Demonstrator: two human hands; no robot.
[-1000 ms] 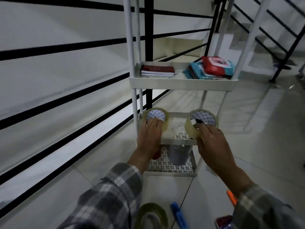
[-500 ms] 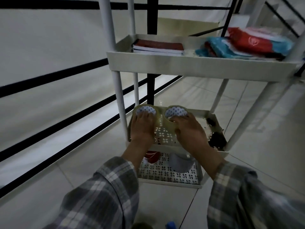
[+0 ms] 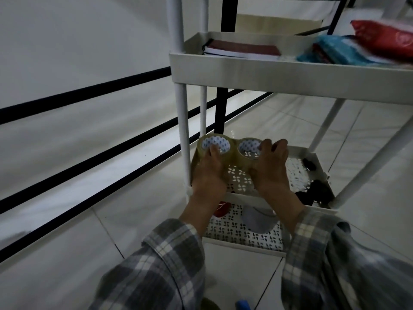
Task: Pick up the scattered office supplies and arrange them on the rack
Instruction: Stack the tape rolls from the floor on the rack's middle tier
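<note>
A white tiered rack (image 3: 257, 72) stands in front of me. On its middle shelf (image 3: 297, 153), at the far left, two clear tape rolls stand side by side, touching. My left hand (image 3: 210, 173) grips the left tape roll (image 3: 215, 143). My right hand (image 3: 270, 171) grips the right tape roll (image 3: 248, 146), fingers curled over its top. Both rolls rest on the perforated shelf floor.
The top shelf holds a red notebook (image 3: 243, 49) and teal and red packets (image 3: 366, 45). Black binder clips (image 3: 312, 193) lie at the middle shelf's right. A grey cup (image 3: 257, 218) and a red item (image 3: 221, 208) sit on the bottom shelf. A black railing (image 3: 89, 117) runs on the left. A blue item (image 3: 242, 305) lies on the floor.
My right hand brought its tape roll leftward from the shelf's front edge until it met the left roll at the back. The view has moved closer and lower.
</note>
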